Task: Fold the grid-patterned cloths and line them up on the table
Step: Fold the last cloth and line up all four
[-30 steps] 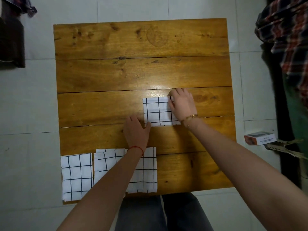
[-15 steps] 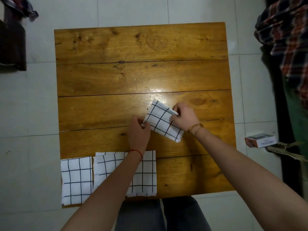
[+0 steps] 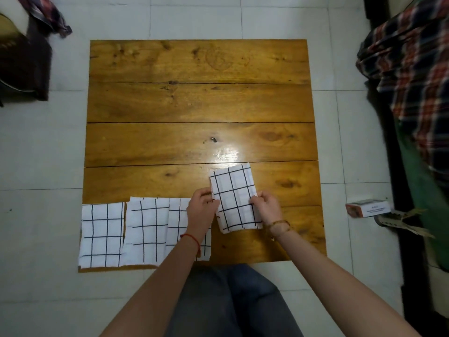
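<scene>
Pale square floor tiles (image 3: 36, 142) surround a glossy tabletop (image 3: 194, 105) of 5 wooden planks. Plaid fabric (image 3: 413, 69) lies at right, a small box (image 3: 368, 208) on the floor beside it.

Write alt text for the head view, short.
Both hands, left hand and right hand, pinch the sides of a folded grid cloth over a wooden table. Three more grid cloths lie in a row along the near edge, left of it.

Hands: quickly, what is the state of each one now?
Left hand: pinches the folded cloth at its left edge.
Right hand: pinches the same cloth's right edge.
</scene>
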`<state>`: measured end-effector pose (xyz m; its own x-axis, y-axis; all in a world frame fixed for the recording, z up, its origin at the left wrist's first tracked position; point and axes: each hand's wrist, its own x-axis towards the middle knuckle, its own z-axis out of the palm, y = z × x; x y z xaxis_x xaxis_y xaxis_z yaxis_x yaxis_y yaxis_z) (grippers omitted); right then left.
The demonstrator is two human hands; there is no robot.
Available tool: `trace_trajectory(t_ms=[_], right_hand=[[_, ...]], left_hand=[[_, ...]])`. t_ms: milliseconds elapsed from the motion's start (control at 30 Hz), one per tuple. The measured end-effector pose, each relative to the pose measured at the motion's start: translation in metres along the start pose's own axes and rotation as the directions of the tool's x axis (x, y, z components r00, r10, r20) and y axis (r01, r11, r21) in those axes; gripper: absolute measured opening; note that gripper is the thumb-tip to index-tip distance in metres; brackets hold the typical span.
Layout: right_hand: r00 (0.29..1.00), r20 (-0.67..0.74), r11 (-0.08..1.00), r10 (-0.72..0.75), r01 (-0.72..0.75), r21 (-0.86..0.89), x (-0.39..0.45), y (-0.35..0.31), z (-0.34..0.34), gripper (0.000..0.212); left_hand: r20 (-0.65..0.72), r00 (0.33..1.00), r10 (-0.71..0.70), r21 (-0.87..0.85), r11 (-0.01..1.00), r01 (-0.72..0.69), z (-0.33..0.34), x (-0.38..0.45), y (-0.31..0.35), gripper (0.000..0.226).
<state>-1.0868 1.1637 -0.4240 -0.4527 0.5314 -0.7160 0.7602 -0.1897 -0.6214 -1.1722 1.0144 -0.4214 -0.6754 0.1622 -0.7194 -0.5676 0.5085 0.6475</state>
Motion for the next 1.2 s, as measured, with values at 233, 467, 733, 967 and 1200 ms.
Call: trace_trajectory(t_ms=[233,467,733,967,1200], right_hand=[[0.980,0.094,0.715,-0.175,0.192,-0.672,-0.037,0.053,-0.004,0.022],[0.972,0.115,0.550,-0.203,0.210,-0.808,-0.038,0.068,0.004,0.033],[0.949,0.115,0.508,-0.293,0.257,-0.822,-0.036,0.075,0.008,0.026],[0.859,-0.059,0.495,-0.509,0.236,-0.836,-0.054,0.092,0.013,0.040],[0.870,-0.061,0.461,-0.490,0.199,-0.865,-0.067,0.103,0.030,0.052]], left_hand=[[-0.061,0.994,0.094,0.185,0.979,-0.081,0.005,-0.048,-0.042,0.038],[0.006,0.987,0.163,0.289,0.944,-0.158,0.004,-0.062,-0.055,0.054],[0.039,0.934,0.354,0.517,0.793,-0.322,-0.001,-0.067,-0.070,0.055],[0.022,0.924,0.381,0.727,0.628,-0.276,0.000,-0.078,-0.090,0.059],[-0.209,0.924,0.319,0.831,0.556,-0.004,-0.041,-0.070,-0.095,0.070]])
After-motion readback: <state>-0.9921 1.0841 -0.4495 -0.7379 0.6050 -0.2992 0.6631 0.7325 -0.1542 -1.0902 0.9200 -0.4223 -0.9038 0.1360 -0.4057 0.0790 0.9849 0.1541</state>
